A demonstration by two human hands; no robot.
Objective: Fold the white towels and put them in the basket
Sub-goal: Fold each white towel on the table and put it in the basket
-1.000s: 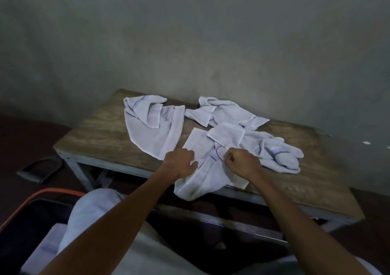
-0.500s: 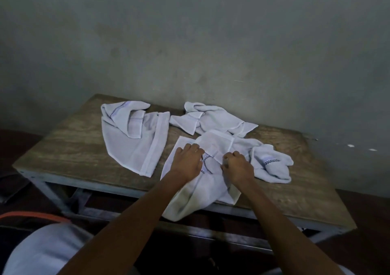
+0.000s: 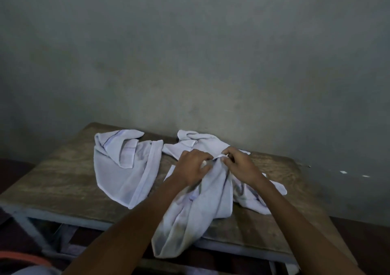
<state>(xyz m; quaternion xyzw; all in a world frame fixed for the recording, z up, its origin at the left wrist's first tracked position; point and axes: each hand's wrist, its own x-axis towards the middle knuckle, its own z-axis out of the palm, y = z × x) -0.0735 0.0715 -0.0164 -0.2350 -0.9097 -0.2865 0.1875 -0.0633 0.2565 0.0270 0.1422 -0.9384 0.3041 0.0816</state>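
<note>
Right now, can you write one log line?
left hand: grips towel | right hand: pinches towel | towel: unfolded, hangs over table edge

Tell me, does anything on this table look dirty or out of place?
The towel pinched by the left hand and right hand hangs over the front edge of the table. Its hanging part shows greyish patches, perhaps stains, perhaps only shadow. The left towel lies rumpled.

Worn wooden table (image 3: 63,182) on a grey metal frame (image 3: 52,216), bare grey wall (image 3: 190,53) behind, dark reddish floor (image 3: 12,173).
</note>
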